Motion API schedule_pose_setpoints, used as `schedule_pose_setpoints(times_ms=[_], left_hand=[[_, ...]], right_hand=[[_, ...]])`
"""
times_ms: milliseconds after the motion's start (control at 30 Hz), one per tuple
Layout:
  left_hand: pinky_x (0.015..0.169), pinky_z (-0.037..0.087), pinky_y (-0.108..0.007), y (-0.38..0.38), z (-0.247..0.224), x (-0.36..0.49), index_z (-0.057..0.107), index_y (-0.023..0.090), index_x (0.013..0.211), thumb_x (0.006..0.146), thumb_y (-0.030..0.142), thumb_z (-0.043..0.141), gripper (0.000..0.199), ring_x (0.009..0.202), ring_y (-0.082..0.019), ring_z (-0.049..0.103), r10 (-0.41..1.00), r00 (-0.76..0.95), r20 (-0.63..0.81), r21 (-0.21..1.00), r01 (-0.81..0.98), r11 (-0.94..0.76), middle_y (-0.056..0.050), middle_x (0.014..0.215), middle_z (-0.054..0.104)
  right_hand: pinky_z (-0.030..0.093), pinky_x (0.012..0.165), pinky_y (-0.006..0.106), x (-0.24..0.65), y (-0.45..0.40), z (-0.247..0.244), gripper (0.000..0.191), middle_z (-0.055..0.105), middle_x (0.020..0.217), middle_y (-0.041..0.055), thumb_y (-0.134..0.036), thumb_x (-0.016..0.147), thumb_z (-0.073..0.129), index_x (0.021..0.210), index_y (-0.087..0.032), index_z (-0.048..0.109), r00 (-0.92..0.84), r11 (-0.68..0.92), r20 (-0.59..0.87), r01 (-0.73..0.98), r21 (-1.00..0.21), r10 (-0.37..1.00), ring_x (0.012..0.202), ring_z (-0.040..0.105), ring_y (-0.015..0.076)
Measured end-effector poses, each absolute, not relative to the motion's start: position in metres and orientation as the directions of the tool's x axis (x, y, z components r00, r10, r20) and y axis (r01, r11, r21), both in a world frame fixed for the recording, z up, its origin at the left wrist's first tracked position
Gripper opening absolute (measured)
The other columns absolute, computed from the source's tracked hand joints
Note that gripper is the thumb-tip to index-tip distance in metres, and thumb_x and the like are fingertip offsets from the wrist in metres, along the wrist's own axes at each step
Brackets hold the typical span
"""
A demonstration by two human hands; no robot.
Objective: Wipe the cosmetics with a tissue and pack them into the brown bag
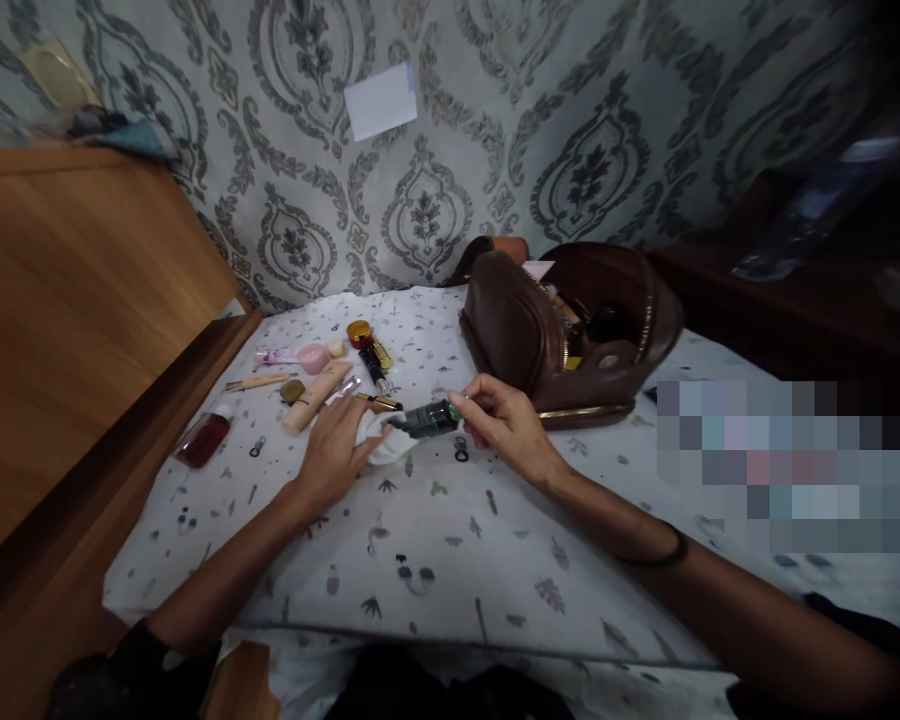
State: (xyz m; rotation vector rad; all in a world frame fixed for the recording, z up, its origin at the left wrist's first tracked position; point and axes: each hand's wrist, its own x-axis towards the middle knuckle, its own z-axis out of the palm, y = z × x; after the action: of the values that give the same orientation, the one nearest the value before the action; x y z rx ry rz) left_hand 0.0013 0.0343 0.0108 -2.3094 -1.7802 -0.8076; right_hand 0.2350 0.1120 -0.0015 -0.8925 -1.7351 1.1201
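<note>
My right hand (499,420) pinches one end of a small dark green bottle (429,418), which lies sideways in the air just over the sheet. A crumpled white cloth or tissue (390,445) is gripped in my left hand (337,450) and touches the bottle's other end. Just beyond the left hand lie a beige squeeze tube (316,395), a gold-and-black slim tube (379,401) and a black tube (373,368). An open brown leather bag (514,325), with several items inside, stands beyond my right hand.
Farther left are a red-liquid bottle (202,437), brushes (259,382), a pink round container (313,358) and an amber jar (359,333). A wooden board (82,300) rises at the left. On the dark surface at right lies a clear plastic bottle (817,215); a patch below it is pixelated.
</note>
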Motion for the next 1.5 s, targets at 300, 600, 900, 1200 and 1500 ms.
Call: schedule_pose_setpoints(times_ms=[300, 600, 900, 1200, 1500], left_hand=[[0.089, 0.046, -0.045, 0.062, 0.006, 0.070, 0.052, 0.016, 0.111, 0.088, 0.042, 0.067, 0.038, 0.104, -0.032, 0.057, 0.856, 0.350, 0.381, 0.005, 0.925, -0.381, -0.012, 0.110, 0.062], [0.099, 0.046, -0.049, 0.061, -0.014, -0.001, 0.055, 0.018, 0.119, 0.084, 0.038, 0.071, 0.044, 0.113, -0.032, 0.054, 0.875, 0.292, 0.385, 0.014, 0.947, -0.321, -0.012, 0.119, 0.058], [0.105, 0.047, -0.045, 0.050, -0.008, -0.044, 0.047, 0.022, 0.143, 0.092, 0.016, 0.047, 0.052, 0.127, -0.028, 0.053, 0.911, 0.338, 0.236, 0.099, 0.925, -0.368, -0.013, 0.136, 0.056], [0.105, 0.043, -0.047, 0.046, 0.008, 0.025, 0.037, 0.017, 0.147, 0.099, 0.037, 0.044, 0.052, 0.124, -0.031, 0.054, 0.789, 0.381, 0.482, -0.038, 0.909, -0.416, -0.017, 0.135, 0.057], [0.088, 0.047, -0.045, 0.072, -0.005, 0.039, 0.052, 0.013, 0.124, 0.088, 0.035, 0.066, 0.044, 0.102, -0.032, 0.060, 0.848, 0.389, 0.360, -0.202, 0.920, -0.336, -0.013, 0.109, 0.066]], right_hand=[[0.031, 0.042, 0.022, 0.241, 0.107, -0.009, 0.032, 0.047, 0.054, -0.0078, -0.047, 0.084, 0.065, 0.095, -0.018, 0.060, -0.425, 0.339, 0.310, -0.007, -0.941, 0.851, 0.043, 0.040, 0.0082], [0.041, 0.051, 0.023, 0.243, 0.113, -0.013, 0.033, 0.058, 0.070, -0.0022, -0.047, 0.080, 0.070, 0.095, -0.018, 0.061, -0.470, 0.236, 0.235, -0.058, -0.970, 0.851, 0.057, 0.051, 0.0107], [0.043, 0.051, 0.023, 0.243, 0.114, -0.018, 0.036, 0.054, 0.067, -0.0030, -0.048, 0.082, 0.067, 0.101, -0.017, 0.066, -0.364, 0.305, 0.288, -0.013, -0.952, 0.886, 0.055, 0.052, 0.0110], [0.036, 0.040, 0.021, 0.236, 0.109, -0.012, 0.043, 0.052, 0.056, -0.0055, -0.059, 0.075, 0.071, 0.075, -0.018, 0.059, -0.348, 0.197, 0.213, -0.082, -0.977, 0.913, 0.042, 0.046, 0.0081], [0.035, 0.036, 0.020, 0.234, 0.107, -0.015, 0.051, 0.049, 0.047, -0.0054, -0.066, 0.070, 0.071, 0.064, -0.020, 0.050, -0.319, 0.175, 0.172, -0.021, -0.984, 0.932, 0.037, 0.046, 0.0085]])
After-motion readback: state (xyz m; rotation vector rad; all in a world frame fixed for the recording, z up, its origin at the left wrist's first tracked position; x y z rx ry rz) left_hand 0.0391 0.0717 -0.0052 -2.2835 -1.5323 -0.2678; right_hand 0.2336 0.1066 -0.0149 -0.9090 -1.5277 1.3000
